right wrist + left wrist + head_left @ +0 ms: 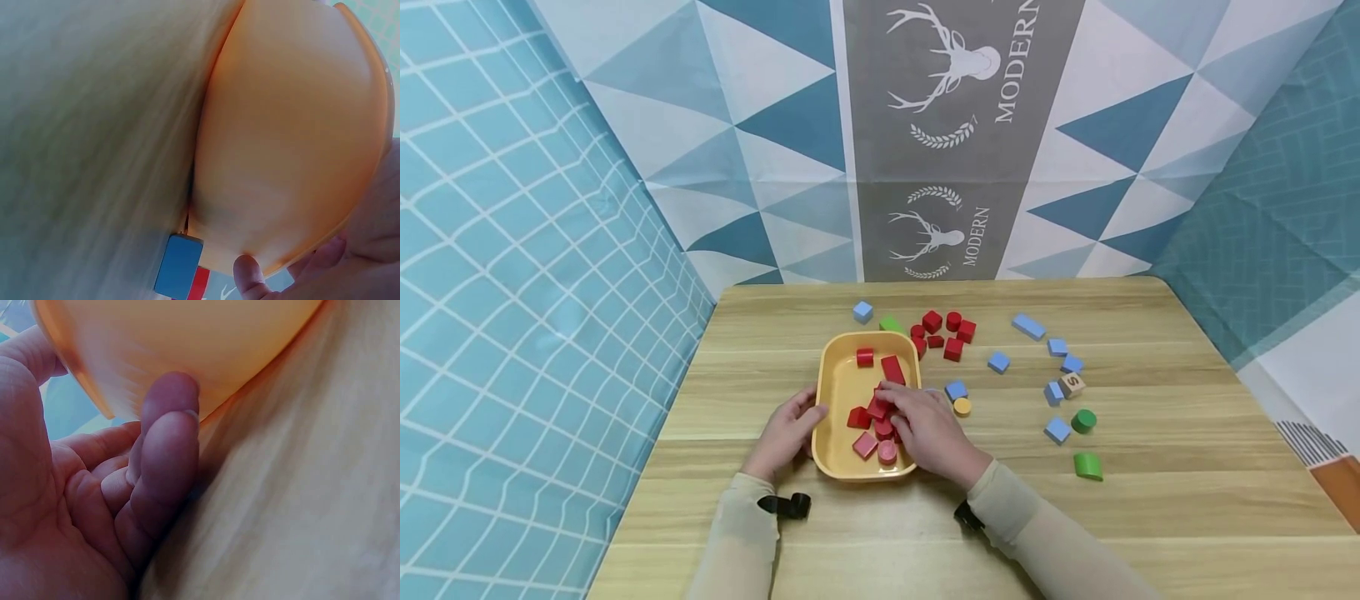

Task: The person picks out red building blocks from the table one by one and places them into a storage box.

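Observation:
A yellow plastic tray [868, 477] stands on the wooden table with several red blocks in it. My left hand [786, 432] grips its left side, thumb over the rim, and in the left wrist view the other fingers [169, 456] lie against the outer wall. My right hand [928, 425] reaches over the right rim, its fingertips down among the red blocks. A red block [877, 408] lies right at the index finger and thumb; I cannot tell whether they pinch it. The right wrist view shows the tray's outer wall [287, 137] and part of the right hand [331, 269] at the rim.
Behind the tray's right corner is a group of red blocks [953, 348], with a light green block [891, 324] beside it. Blue blocks [998, 362], a yellow disc [962, 407], a lettered cube [1072, 384], a green cylinder [1083, 421] and a green arched block [1087, 467] lie rightward.

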